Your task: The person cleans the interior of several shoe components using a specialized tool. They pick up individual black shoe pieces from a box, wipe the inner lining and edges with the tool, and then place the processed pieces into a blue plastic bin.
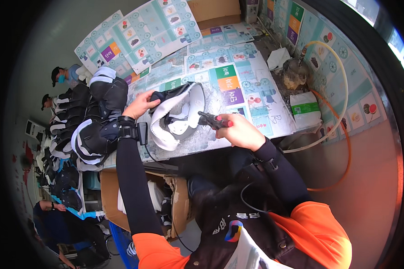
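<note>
On the table's near part stands a black padded piece with a white lining [169,127], curved into an open loop. Its kind I cannot make out. My left hand [139,105] is closed on its dark upper left edge, thumb and fingers pinching it. My right hand [238,131] is wrapped round a dark spray gun [208,120] with red ends, its nozzle close to the lining's right side. The fingers of the right hand are partly hidden behind the gun.
Several similar black pieces with pale linings [107,92] are stacked at the left. Printed sheets [229,85] cover the table. At right, a crusted pot [295,71] has a pale hose [346,80] and an orange hose. A cardboard box [180,206] stands below; other people are at far left.
</note>
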A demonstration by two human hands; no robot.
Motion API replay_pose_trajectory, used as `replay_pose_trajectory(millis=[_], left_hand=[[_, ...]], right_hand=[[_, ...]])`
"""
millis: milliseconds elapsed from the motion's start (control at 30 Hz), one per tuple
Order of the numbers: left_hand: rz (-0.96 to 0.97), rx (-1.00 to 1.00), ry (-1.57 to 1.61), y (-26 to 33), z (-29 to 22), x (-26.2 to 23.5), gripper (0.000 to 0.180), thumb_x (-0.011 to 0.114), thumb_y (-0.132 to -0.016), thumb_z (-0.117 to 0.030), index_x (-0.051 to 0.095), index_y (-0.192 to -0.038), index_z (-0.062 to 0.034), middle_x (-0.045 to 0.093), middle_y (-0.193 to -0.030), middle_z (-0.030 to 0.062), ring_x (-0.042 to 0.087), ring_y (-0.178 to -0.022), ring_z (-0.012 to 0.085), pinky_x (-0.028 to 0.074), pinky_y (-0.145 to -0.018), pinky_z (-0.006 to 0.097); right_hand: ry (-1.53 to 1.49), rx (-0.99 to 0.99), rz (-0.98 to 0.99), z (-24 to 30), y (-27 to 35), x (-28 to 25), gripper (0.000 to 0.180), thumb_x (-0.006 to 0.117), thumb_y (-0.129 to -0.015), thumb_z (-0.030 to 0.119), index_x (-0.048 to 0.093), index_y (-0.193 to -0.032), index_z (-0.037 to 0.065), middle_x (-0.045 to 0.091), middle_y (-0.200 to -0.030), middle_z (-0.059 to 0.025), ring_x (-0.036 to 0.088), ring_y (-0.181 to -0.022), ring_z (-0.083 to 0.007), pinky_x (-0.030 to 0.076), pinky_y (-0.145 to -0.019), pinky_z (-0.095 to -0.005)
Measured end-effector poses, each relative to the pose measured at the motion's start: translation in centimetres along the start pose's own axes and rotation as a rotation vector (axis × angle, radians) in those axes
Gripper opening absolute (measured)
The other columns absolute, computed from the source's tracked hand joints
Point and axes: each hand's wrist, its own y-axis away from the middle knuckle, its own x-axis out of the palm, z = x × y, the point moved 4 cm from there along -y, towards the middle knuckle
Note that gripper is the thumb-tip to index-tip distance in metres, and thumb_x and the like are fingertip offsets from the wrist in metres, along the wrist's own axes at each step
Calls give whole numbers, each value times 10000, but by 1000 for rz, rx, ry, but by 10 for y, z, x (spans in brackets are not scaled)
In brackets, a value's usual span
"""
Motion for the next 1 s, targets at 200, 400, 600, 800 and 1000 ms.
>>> replay_pose_trajectory(millis=[200, 400, 600, 800, 1000], left_hand=[[-100, 26, -109, 23, -6, 11, 300, 751, -979, -129, 654, -1249, -41, 662, -1036, -23, 602, -920, 78, 496, -836, 240], [-95, 52, 94, 47, 0, 24, 327, 717, -976, -75, 615, -1286, -59, 615, -1079, -38, 585, -1010, 68, 480, -906, 248], [-98, 87, 214, 57, 47, 17, 232, 626, -1014, -224, 664, -1160, -47, 628, -997, -33, 571, -913, 95, 459, -835, 259], [-349, -58, 171, 46, 39, 40, 326, 664, -1065, -339, 642, -842, -102, 560, -900, -64, 483, -824, 41, 392, -728, 234], [-475, 166, 45, 53, 25, 51, 157, 693, -1052, -212, 629, -1054, -69, 488, -843, -86, 469, -810, 22, 380, -721, 211]], right_hand=[[91, -49, -83, 1, -18, 20, 273, 552, -873, 180, 665, -965, -51, 686, -935, -337, 649, -966, -543, 512, -868, -585], [90, -141, -11, -13, -25, 30, 213, 603, -845, 149, 681, -900, -41, 680, -796, -237, 678, -777, -397, 531, -736, -478], [91, -318, 146, 1, -19, 43, 196, 635, -826, 126, 694, -903, -44, 672, -683, -125, 668, -585, -226, 526, -630, -364], [-72, -30, 161, 2, -16, 38, 190, 637, -813, 102, 693, -905, -55, 669, -685, -102, 653, -582, -183, 517, -612, -332], [-30, -74, 126, 2, -13, 40, 243, 623, -808, 155, 673, -872, -74, 649, -716, -285, 690, -699, -425, 543, -681, -465]])
